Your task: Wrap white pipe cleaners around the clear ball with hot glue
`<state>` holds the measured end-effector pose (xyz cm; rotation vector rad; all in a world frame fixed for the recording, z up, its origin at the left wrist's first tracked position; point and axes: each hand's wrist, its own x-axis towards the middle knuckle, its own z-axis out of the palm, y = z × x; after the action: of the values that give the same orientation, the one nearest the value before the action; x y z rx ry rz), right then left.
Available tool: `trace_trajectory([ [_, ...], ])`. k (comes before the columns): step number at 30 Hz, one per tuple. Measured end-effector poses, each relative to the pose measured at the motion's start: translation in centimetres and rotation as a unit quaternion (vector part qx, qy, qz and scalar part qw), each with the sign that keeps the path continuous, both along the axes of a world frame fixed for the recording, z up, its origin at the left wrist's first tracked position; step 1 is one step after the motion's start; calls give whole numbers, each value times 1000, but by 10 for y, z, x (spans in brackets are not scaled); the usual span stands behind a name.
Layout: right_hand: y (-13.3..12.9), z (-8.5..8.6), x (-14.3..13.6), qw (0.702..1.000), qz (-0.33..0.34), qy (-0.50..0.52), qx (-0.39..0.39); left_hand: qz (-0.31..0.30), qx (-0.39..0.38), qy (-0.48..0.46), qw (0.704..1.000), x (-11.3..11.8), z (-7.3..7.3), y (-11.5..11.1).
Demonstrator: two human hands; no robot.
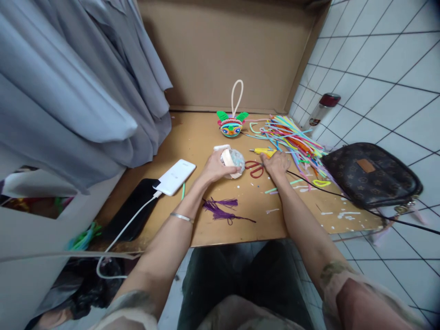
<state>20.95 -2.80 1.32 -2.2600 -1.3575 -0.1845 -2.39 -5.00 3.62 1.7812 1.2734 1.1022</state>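
My left hand (217,165) is closed around a small round craft piece (239,158), whitish and mottled, with a cream band across it. My right hand (277,164) grips a yellow hot glue gun (264,151) lying on the table; its metal nozzle points left and a black cord trails away to the right. Red-handled scissors (254,168) lie between my hands, their blades partly hidden near my right hand. Purple tassels (222,211) rest closer to the front edge. Behind my hands sits a colourful animal-head ornament (231,128) with green ears and a white loop.
A heap of coloured fuzzy sticks (292,137) is at the back right, beside a brown patterned bag (374,176) and a clear bottle (321,110). On the left lie a white power bank (177,176) with a cable and a black phone-like slab (137,211). Grey cloth (103,82) hangs above.
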Motion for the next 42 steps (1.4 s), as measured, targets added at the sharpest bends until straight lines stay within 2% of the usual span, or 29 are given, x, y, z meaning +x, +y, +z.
trace_trajectory([
  [7,14,-1,4,999,-29,27,-17,-29,6,6,1000,-2,-1,1],
  [9,11,3,6,999,-28,34,19,-32,12,3,999,-2,0,0],
  [13,4,14,6,987,3,71,144,-27,0,-2,1000,-3,4,-1],
  [17,-4,21,-10,975,54,120,178,-22,-29,-9,999,-4,7,-1],
  [22,-18,26,-33,974,142,110,138,-16,-17,-20,1000,-6,5,3],
  [31,-29,35,-46,981,133,103,101,-16,-15,-28,999,-7,6,2],
  [37,-30,33,-46,979,141,105,101,-21,-19,-37,999,-5,3,3],
  [42,-29,27,-45,968,177,153,88,-17,-14,-32,999,-6,3,3],
])
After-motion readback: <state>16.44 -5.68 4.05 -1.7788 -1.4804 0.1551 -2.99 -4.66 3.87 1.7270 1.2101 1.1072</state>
